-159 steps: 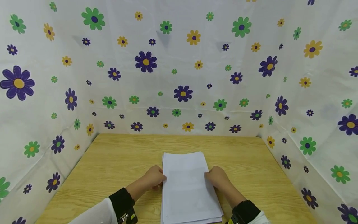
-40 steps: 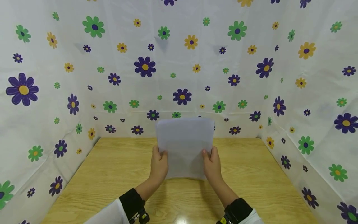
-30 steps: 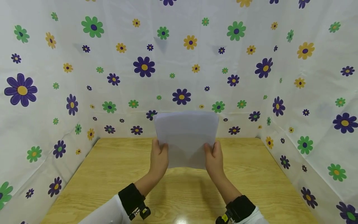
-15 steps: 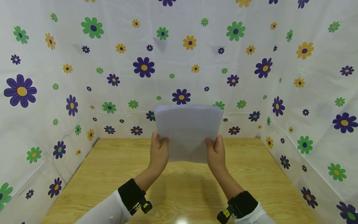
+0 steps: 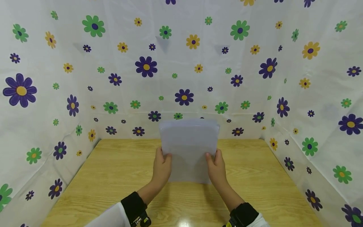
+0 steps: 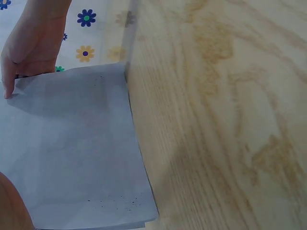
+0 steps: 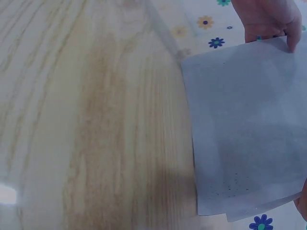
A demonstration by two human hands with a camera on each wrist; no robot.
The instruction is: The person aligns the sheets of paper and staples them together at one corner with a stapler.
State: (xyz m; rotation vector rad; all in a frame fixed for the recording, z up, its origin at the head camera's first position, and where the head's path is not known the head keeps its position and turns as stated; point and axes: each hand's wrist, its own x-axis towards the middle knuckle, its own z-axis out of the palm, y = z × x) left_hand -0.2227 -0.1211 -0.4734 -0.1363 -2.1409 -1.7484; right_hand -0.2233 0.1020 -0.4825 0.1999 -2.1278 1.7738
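Note:
A stack of white paper (image 5: 189, 151) stands nearly upright over the table, its broad face toward me. My left hand (image 5: 162, 167) grips its left edge, thumb on the near face and fingers behind. On the opposite edge my right hand (image 5: 216, 168) holds it the same way. The lower edge is close over the wood. In the left wrist view the paper (image 6: 76, 143) shows small dark specks near one corner. In the right wrist view one sheet of the paper (image 7: 249, 129) sticks out a little past the others at a corner.
The wood-grain table (image 5: 119, 176) spreads out around the paper. A white cloth with printed flowers (image 5: 181, 56) hangs behind it and along both sides. Each wrist wears a black band, such as the left band (image 5: 134, 206).
The paper lay flat on the table at first, then was raised upright in both hands. Over the last half second, hands and paper have come down toward the table.

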